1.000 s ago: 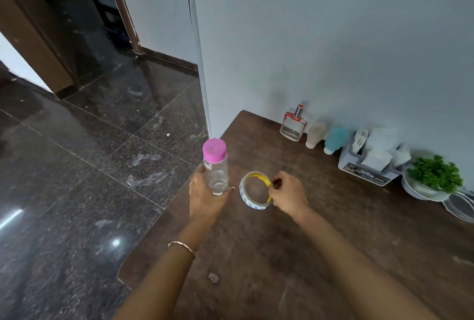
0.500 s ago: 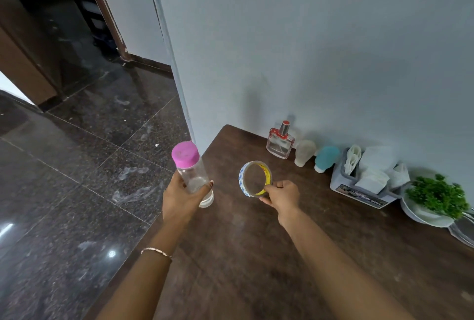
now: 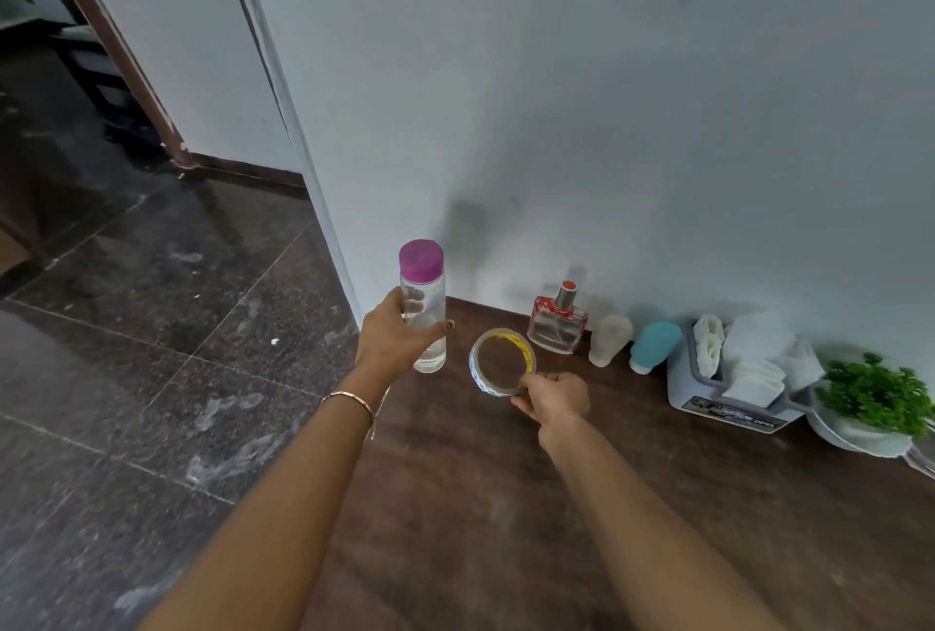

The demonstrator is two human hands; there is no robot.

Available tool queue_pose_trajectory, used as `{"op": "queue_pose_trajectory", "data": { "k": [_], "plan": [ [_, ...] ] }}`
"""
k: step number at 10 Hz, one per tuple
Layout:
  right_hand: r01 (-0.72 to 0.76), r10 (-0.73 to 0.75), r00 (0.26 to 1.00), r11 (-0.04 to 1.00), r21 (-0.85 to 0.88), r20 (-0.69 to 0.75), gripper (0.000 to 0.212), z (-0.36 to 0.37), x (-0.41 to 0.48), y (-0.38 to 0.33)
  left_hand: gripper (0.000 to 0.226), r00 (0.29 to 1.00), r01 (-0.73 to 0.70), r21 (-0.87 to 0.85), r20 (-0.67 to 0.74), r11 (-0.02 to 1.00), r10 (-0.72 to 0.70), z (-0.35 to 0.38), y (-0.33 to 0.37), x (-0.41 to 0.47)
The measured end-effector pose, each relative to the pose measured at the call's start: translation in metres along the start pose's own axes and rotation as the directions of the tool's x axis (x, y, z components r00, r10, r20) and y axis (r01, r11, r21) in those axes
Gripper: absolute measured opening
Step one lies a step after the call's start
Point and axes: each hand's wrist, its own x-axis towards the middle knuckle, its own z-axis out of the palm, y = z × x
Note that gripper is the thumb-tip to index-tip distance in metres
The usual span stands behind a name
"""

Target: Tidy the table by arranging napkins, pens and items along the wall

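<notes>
Bottle upright in left grip, nearest free spot at wall beside perfume; right grip pinches tape roll.

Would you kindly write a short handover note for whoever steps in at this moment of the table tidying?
Left hand grips the pink-capped bottle, lifted near the table corner.
Right hand pinches the tape roll, on edge.
Done: perfume bottle, white bottle, blue bottle, napkin holder and plant line the wall.
To do: probably set bottle and tape in the free spot left of the perfume bottle.
</notes>
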Motion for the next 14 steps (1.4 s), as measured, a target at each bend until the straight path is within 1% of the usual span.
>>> {"op": "queue_pose_trajectory", "data": {
  "k": [1,2,3,4,5,6,7,9,10,11,12,14],
  "plan": [
    [-0.035,0.039,0.999,0.994,0.104,-0.032,0.027,0.018,0.004,-0.003,0.055,0.999,-0.027,0.031,0.036,0.999,0.026,0.001,-0.001,0.021],
    [-0.061,0.072,0.996,0.981,0.183,-0.059,0.026,0.035,0.009,-0.009,0.056,0.996,-0.045,0.038,0.075,0.998,0.042,0.005,-0.004,0.041],
    [-0.063,0.088,0.992,0.966,0.252,-0.088,0.023,0.052,0.018,-0.015,0.049,0.992,-0.059,0.024,0.109,0.998,0.056,0.012,-0.006,0.065],
    [-0.073,0.108,0.989,0.952,0.297,-0.101,0.023,0.062,0.025,-0.016,0.046,0.990,-0.077,-0.016,0.115,0.997,0.078,0.020,-0.005,0.079],
    [-0.077,0.116,0.987,0.951,0.300,-0.113,0.023,0.068,0.030,-0.017,0.048,0.987,-0.081,-0.035,0.134,0.996,0.085,0.025,-0.006,0.085],
    [-0.065,0.117,0.982,0.945,0.320,-0.147,0.021,0.074,0.034,-0.020,0.051,0.988,-0.063,-0.045,0.138,0.997,0.068,0.027,-0.010,0.089],
    [-0.060,0.116,0.983,0.936,0.347,-0.143,0.022,0.077,0.036,-0.020,0.053,0.987,-0.056,-0.048,0.146,0.997,0.062,0.029,-0.012,0.088],
    [-0.075,0.115,0.988,0.941,0.331,-0.106,0.017,0.075,0.039,-0.017,0.060,0.984,-0.047,-0.060,0.167,0.997,0.057,0.029,-0.012,0.090],
    [-0.071,0.102,0.991,0.950,0.303,-0.090,0.018,0.071,0.039,-0.015,0.060,0.983,-0.050,-0.071,0.174,0.996,0.062,0.028,-0.013,0.090],
    [-0.062,0.090,0.992,0.959,0.276,-0.091,0.023,0.063,0.035,-0.012,0.061,0.980,-0.046,-0.082,0.189,0.996,0.061,0.028,-0.016,0.087],
    [-0.037,0.064,0.993,0.966,0.258,-0.095,0.022,0.052,0.031,-0.008,0.066,0.978,-0.001,-0.064,0.207,0.998,0.014,0.028,-0.022,0.077],
    [0.002,0.020,0.991,0.986,0.164,-0.132,0.017,0.020,0.016,0.001,0.078,0.967,0.095,0.028,0.236,0.995,-0.099,0.030,-0.040,0.059]
  ]
}}
